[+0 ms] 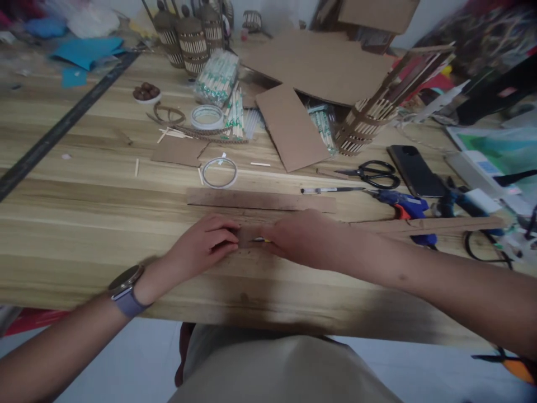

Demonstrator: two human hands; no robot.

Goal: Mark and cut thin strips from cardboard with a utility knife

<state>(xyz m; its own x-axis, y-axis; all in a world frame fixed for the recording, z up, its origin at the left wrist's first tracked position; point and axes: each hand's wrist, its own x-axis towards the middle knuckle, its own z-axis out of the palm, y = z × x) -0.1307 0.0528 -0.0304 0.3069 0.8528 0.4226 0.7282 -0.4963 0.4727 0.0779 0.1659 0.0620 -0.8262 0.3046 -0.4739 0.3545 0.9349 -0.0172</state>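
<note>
A small brown cardboard piece (247, 237) lies on the wooden table between my two hands. At its left end, my left hand (213, 242) has its thumb and fingertips closed on the edge. My right hand (293, 238) is wrapped around a craft knife (260, 240); only its thin pointed blade and a bit of yellow show, over the cardboard piece. The knife's handle is hidden in my fist. Just beyond my hands lies a long cardboard strip (255, 199), apart from my left hand.
Behind the strip are a tape roll (220, 172), a pen (331, 190), black scissors (380, 174) and a phone (417, 170). A blue glue gun (400, 202) lies to the right. Farther back are cardboard sheets (319, 64), bundled sticks (217, 77) and a stick-sided model (364, 126).
</note>
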